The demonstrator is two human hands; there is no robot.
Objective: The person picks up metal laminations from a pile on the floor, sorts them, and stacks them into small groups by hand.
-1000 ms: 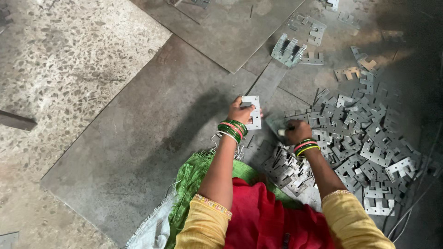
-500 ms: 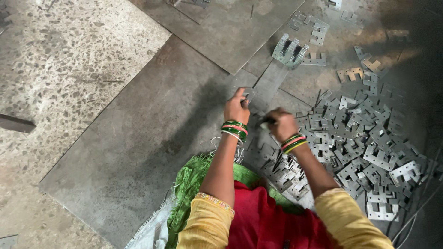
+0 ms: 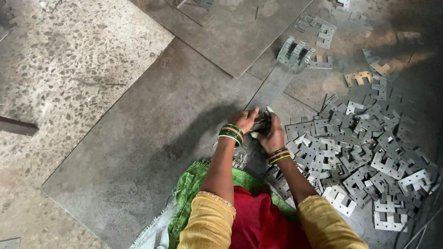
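My left hand (image 3: 245, 121) and my right hand (image 3: 272, 133) meet just in front of me, low over a large grey steel sheet (image 3: 152, 147). Between them they grip a small flat metal plate (image 3: 261, 122), mostly hidden by the fingers. Both wrists carry green, red and yellow bangles. Right of my right hand lies a big heap of notched metal plates (image 3: 364, 147), several overlapping.
A second steel sheet (image 3: 240, 32) lies beyond the first. A small upright stack of plates (image 3: 295, 53) and scattered single plates (image 3: 323, 30) lie at the upper right. Speckled stone floor (image 3: 60, 69) fills the left. Green cloth (image 3: 194, 189) lies under me.
My hands were apart, the left holding a pale plate and the right at the heap. They have come together over the sheet, and the plate is now covered by both.
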